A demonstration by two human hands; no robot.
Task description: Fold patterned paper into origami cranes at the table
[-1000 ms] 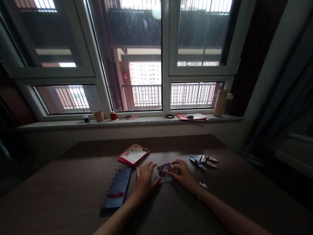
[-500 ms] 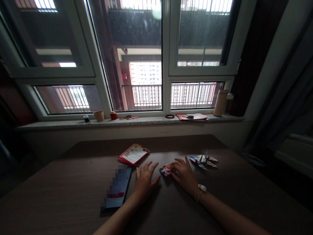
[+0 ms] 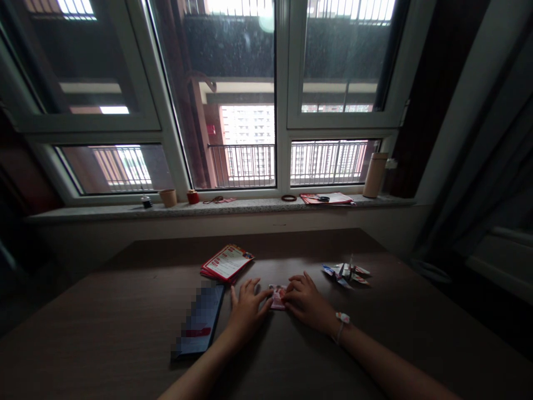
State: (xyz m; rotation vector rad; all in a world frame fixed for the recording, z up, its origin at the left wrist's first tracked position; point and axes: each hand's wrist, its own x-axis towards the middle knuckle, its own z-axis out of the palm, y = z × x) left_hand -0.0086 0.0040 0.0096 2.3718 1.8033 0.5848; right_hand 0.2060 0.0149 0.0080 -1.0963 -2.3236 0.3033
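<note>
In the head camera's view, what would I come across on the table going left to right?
Flat screen device, left hand, small patterned paper, right hand, folded paper pieces.

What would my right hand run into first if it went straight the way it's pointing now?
Most likely the small printed paper, which your right hand already appears to touch; just past it, probably your left hand, though depth is hard to judge.

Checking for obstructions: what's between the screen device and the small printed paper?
In the head view, the left hand lies between the screen device and the small printed paper.
</note>
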